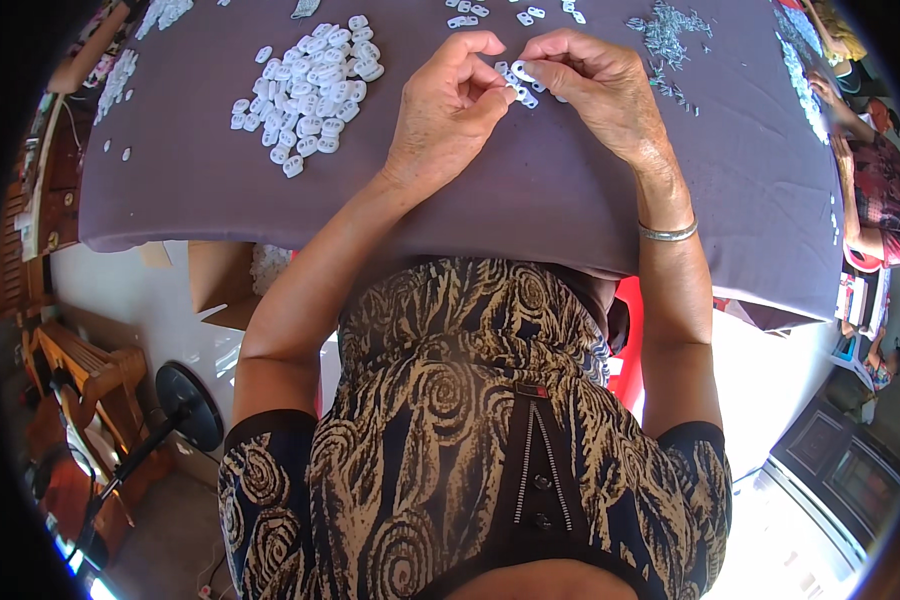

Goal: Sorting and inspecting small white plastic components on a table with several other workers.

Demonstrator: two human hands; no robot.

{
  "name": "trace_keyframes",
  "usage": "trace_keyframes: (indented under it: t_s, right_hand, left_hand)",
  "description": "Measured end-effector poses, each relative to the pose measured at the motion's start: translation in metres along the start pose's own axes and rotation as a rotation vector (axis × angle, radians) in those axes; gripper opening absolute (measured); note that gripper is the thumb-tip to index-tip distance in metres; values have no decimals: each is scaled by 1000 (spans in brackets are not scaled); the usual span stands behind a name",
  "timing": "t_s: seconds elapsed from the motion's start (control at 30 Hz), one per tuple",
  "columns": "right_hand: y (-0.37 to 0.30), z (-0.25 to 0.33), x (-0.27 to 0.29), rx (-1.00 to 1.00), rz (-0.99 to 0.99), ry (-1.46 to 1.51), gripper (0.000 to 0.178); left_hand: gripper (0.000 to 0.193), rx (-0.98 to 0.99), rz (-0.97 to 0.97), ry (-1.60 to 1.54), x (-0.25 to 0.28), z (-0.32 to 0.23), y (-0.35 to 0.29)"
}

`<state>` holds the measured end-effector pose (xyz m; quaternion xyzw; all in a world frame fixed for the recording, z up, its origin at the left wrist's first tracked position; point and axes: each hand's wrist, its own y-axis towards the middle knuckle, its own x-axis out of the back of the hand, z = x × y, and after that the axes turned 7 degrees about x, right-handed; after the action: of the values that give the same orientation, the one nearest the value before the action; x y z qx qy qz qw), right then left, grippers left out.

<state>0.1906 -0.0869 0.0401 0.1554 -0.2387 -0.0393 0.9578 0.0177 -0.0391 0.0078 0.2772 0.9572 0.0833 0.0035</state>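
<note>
Over the far middle of the table, my right hand (605, 95) pinches a small white oval plastic piece with holes (520, 70) between thumb and fingers. Close beside it on the left, my left hand (445, 110) has its thumb and a finger pressed together. A tiny pale bit shows at those tips, too small to name. Below and between both hands, several like white pieces (530, 101) lie on the cloth, partly hidden by the fingers. A large heap of white two-holed oval pieces (315, 90) spreads left of my left hand.
A dark purplish cloth (200, 190) covers the table. Small thin grey metal pieces (670, 40) are scattered at the far right. Other people's arms (855, 125) reach in at both table sides. A cardboard box (220, 280) and a black round-based stand (188, 405) are at the lower left.
</note>
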Motion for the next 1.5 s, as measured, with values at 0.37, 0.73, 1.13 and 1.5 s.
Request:
trace_keyframes:
  t_s: [0.37, 0.73, 1.13, 1.5]
  right_hand:
    - [-1, 6, -1, 25, -31, 145, 10]
    - [-1, 10, -5, 109, 9, 234, 4]
    - [11, -25, -14, 588, 56, 588, 5]
    - [-5, 9, -11, 151, 32, 88, 26]
  left_hand:
    - [34, -1, -1, 13, 0, -2, -3]
    - [37, -71, 57, -72, 1, -1, 1]
    - [38, 61, 60, -198, -1, -6, 2]
    - [35, 162, 62, -147, 9, -24, -2]
